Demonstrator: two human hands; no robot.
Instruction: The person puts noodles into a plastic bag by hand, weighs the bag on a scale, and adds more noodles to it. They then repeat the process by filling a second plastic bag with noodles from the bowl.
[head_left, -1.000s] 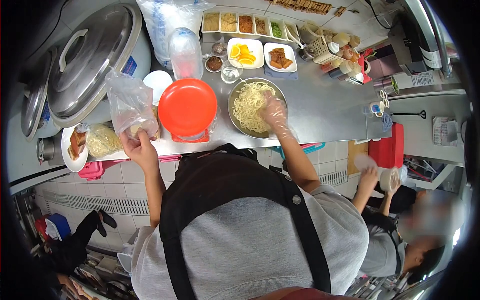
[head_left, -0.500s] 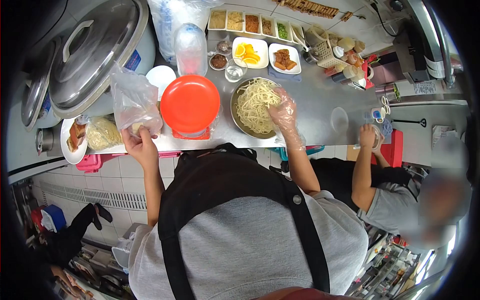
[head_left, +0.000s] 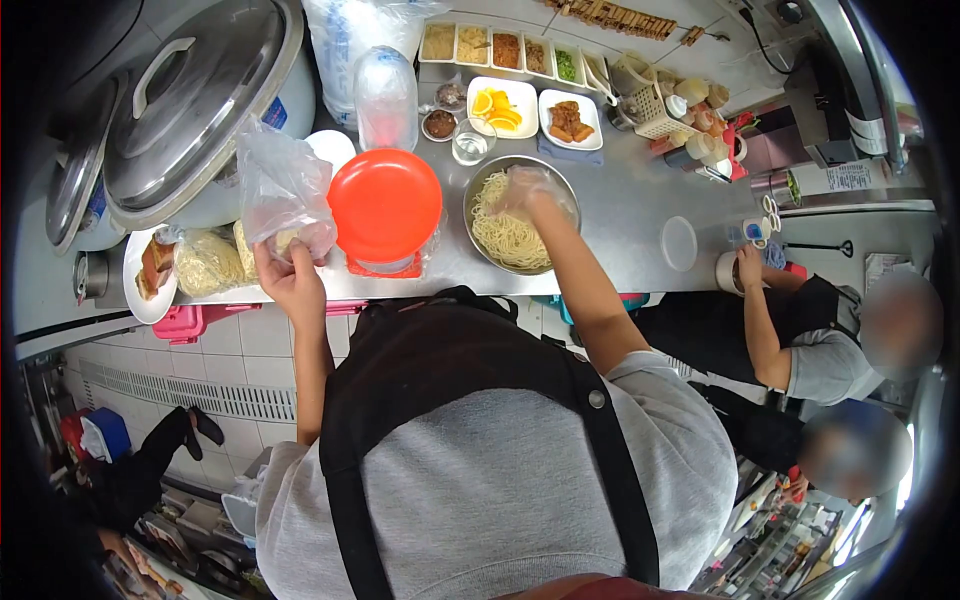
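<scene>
My left hand (head_left: 288,278) pinches the lower part of a clear plastic bag (head_left: 285,180), which has something pale at its bottom. My right hand (head_left: 532,192), in a clear plastic glove, is over the upper part of a metal bowl (head_left: 568,183) of pale noodles (head_left: 508,238). Motion smears its fingers, so their grip cannot be made out. Between my hands an orange-red plate (head_left: 385,205) sits on top of a round container. Bagged noodles (head_left: 207,265) lie to the left of my left hand.
Large lidded pots (head_left: 195,110) stand at the left. Behind the bowl are a water glass (head_left: 472,142), a dish of orange slices (head_left: 502,106) and a dish of brown pieces (head_left: 570,119). A round lid (head_left: 679,243) lies to the right. A co-worker (head_left: 800,330) handles a container there.
My right hand has moved up and left across the bowl, from its right side. My left hand has shifted slightly right with the bag. A second person now shows at the lower right.
</scene>
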